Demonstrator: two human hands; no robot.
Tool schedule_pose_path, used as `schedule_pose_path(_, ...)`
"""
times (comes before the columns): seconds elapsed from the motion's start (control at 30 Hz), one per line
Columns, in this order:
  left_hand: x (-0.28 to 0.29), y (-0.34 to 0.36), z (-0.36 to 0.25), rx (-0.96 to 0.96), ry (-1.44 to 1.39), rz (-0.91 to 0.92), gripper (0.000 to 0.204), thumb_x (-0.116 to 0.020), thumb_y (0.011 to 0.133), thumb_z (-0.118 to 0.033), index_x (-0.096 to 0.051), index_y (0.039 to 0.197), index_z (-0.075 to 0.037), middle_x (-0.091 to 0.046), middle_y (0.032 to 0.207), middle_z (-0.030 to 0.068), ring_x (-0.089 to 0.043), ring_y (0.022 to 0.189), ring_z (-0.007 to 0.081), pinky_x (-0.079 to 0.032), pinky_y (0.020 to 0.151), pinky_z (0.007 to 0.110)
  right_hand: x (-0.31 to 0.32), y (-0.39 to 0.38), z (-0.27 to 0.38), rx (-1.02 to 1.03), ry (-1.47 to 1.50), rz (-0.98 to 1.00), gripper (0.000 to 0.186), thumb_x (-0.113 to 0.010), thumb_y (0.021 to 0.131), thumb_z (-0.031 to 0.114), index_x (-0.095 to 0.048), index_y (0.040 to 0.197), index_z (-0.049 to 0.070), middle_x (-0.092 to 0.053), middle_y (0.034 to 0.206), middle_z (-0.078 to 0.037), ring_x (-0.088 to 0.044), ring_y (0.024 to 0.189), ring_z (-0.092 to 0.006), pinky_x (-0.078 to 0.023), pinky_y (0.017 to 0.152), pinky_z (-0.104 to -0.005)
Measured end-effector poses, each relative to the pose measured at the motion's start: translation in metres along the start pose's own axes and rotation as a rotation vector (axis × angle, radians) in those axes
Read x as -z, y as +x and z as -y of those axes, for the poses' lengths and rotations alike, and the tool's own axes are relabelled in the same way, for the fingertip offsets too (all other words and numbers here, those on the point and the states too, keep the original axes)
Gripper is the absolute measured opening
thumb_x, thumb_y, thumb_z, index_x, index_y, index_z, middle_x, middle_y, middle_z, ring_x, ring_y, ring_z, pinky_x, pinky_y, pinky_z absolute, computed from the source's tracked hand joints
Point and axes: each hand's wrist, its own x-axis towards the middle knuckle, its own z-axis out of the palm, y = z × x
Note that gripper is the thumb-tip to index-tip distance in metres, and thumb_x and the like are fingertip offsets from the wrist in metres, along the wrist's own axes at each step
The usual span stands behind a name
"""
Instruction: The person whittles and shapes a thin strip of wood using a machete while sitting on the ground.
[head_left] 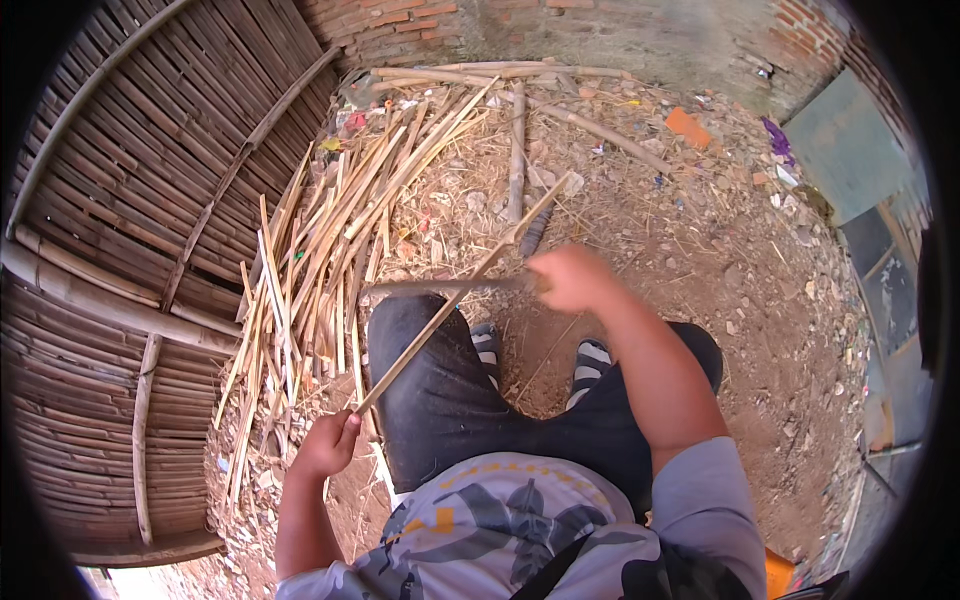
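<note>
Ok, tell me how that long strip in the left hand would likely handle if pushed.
The strip is probably fairly stiff: gripped near one end by the left hand, it looks nearly straight. Being slender, it's likely light. Sideways pushing might flex it, given its length.

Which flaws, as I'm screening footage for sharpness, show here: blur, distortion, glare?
Head view: the right hand and the long blade it grips look motion-blurred, while the bamboo strip in the left hand is clearer; head view: the brick wall bows and the rim falls into black; head view: light is soft, with a washed-out patch at lower left.
</note>
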Motion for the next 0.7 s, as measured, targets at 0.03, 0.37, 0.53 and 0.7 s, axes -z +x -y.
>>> schedule_pose_path(0.03,0.002,-0.002,-0.005,0.008,0.014,0.007,0.050,-0.047,0.108,-0.040,-0.064,0.086,0.002,-0.063,0.068,0.0212,-0.061,0.062,0.0348,-0.048,0.064,0.046,-0.010,0.003,-0.020,-0.091,0.138,-0.038,0.041,-0.076,0.080,0.023,-0.070,0.117,0.005,-0.073,0.106,-0.021,-0.073,0.100,-0.0301,-0.056,0.088,-0.0433)
schedule_pose_path(0.37,-0.011,-0.002,0.009,0.062,-0.122,0.025,0.049,-0.045,0.109,-0.037,-0.063,0.086,0.002,-0.060,0.064,0.0190,-0.059,0.061,0.0338,-0.048,0.064,0.044,0.000,-0.003,0.022,0.071,-0.045,-0.046,0.031,-0.074,0.085,0.022,-0.068,0.109,0.004,-0.074,0.097,-0.018,-0.073,0.092,-0.0329,-0.056,0.082,-0.0443)
schedule_pose_path(0.53,0.001,0.006,-0.005,-0.004,0.045,-0.016,0.050,-0.045,0.109,-0.038,-0.063,0.085,0.002,-0.060,0.065,0.0187,-0.060,0.061,0.0346,-0.049,0.063,0.045,-0.004,0.010,-0.060,-0.229,0.258,-0.284,0.033,-0.071,0.082,0.019,-0.069,0.113,0.008,-0.073,0.098,-0.021,-0.072,0.090,-0.0340,-0.056,0.081,-0.0441)
schedule_pose_path(0.7,0.002,0.004,0.001,0.030,-0.006,0.014,0.050,-0.045,0.109,-0.038,-0.063,0.085,0.002,-0.061,0.066,0.0182,-0.059,0.061,0.0312,-0.049,0.064,0.043,-0.005,0.009,-0.057,-0.167,0.330,-0.312,0.033,-0.073,0.084,0.021,-0.069,0.113,0.006,-0.072,0.093,-0.018,-0.071,0.088,-0.0319,-0.057,0.079,-0.0409)
